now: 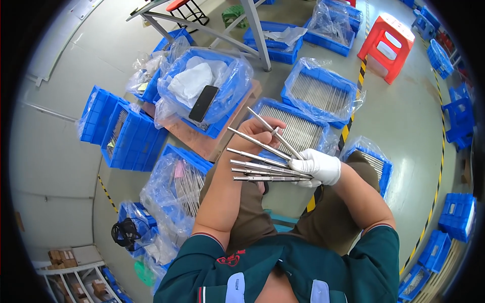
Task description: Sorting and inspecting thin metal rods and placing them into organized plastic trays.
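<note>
Several slim metal rods point(257, 162) with stepped ends fan out from my right hand point(321, 168), which wears a white glove and is closed round their lower ends. My bare left hand point(268, 129) is closed, its thumb and fingers pinching the uppermost rod point(263, 121) near its middle. A small metal collar shows at that pinch. This rod slants down to the right, its lower end reaching the glove. Just beyond my hands lies a blue bin point(323, 135) lined with clear plastic, filled with rows of similar rods point(298, 130).
Another rod-filled blue bin point(339, 122) sits farther back. At left, a plastic-lined bin point(214, 132) on a wooden pallet point(189, 141) carries a black phone point(203, 103). A plastic-wrapped bin of rods point(189, 189) stands by my left leg. A red stool point(395, 28) is back right.
</note>
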`<state>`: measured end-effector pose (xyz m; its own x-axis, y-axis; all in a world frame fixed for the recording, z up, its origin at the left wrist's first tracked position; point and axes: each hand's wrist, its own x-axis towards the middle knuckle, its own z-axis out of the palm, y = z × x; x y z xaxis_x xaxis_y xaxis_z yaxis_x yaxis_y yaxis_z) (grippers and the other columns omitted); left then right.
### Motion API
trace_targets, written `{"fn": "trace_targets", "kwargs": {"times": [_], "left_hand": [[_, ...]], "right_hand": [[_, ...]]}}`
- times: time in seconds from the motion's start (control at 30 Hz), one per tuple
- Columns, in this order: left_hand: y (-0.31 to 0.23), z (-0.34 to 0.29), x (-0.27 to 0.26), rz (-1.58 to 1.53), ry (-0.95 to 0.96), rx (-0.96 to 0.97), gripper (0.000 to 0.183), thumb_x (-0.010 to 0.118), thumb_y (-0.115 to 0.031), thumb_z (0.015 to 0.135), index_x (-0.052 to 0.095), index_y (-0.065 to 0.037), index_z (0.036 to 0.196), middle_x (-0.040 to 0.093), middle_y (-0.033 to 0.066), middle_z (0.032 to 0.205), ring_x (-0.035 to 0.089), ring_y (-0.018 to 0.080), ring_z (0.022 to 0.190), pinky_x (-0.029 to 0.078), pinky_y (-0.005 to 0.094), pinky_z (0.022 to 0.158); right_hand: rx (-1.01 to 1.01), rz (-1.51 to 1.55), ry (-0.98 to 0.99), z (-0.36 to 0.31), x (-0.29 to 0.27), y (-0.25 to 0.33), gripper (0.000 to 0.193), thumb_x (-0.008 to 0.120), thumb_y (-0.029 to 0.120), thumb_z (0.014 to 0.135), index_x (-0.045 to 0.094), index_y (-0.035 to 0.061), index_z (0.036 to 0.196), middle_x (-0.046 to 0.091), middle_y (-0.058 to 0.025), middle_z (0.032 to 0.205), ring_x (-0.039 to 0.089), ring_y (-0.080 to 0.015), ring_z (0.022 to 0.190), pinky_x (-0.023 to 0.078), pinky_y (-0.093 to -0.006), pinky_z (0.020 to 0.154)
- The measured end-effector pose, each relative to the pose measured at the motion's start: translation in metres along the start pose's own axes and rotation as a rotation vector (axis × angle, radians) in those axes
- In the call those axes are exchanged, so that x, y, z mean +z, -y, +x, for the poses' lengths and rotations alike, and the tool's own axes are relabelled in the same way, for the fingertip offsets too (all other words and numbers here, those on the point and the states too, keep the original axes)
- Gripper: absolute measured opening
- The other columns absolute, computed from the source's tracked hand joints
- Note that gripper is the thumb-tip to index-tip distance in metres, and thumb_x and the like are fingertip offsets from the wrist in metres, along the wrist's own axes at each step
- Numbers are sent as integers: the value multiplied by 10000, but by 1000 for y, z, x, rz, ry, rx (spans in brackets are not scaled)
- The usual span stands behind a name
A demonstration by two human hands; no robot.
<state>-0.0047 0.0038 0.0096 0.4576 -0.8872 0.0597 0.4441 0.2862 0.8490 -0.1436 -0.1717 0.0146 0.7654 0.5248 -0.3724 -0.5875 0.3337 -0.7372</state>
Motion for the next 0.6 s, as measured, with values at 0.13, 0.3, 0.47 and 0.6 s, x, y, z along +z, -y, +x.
{"fn": "trace_targets", "kwargs": {"times": [0.13, 0.3, 0.47, 0.6], "left_hand": [[0, 3, 2, 96, -66, 18, 453, 705, -275, 784, 569, 45, 1074, 555, 66, 817, 491, 130, 696, 427, 254, 632], [-35, 7, -27, -72, -199, 398, 360, 632, -258, 852, 551, 23, 1062, 500, 0, 737, 463, 85, 667, 371, 228, 596], [-11, 19, -35, -436, -352, 309, 341, 602, -306, 871, 545, -3, 1016, 507, 6, 736, 452, 109, 646, 402, 245, 623], [57, 31, -19, -610, -380, 47, 304, 528, -341, 902, 567, -50, 979, 631, 64, 896, 593, 173, 822, 480, 331, 757]], "right_hand": [[-15, -10, -24, 2, -2, -3, 381, 565, 406, 884, 590, 40, 777, 471, -3, 527, 387, -58, 396, 251, -200, 361], [8, 15, 10, 5, -4, -2, 399, 549, 417, 889, 591, 38, 775, 469, -12, 510, 378, -62, 369, 246, -201, 336], [-261, 429, 417, 13, -6, -12, 416, 536, 472, 870, 503, 57, 858, 380, 37, 502, 320, -54, 350, 248, -194, 339], [-426, 407, 132, 17, -6, 3, 284, 603, 331, 864, 477, 78, 840, 353, 39, 507, 326, -65, 354, 277, -223, 338]]}}
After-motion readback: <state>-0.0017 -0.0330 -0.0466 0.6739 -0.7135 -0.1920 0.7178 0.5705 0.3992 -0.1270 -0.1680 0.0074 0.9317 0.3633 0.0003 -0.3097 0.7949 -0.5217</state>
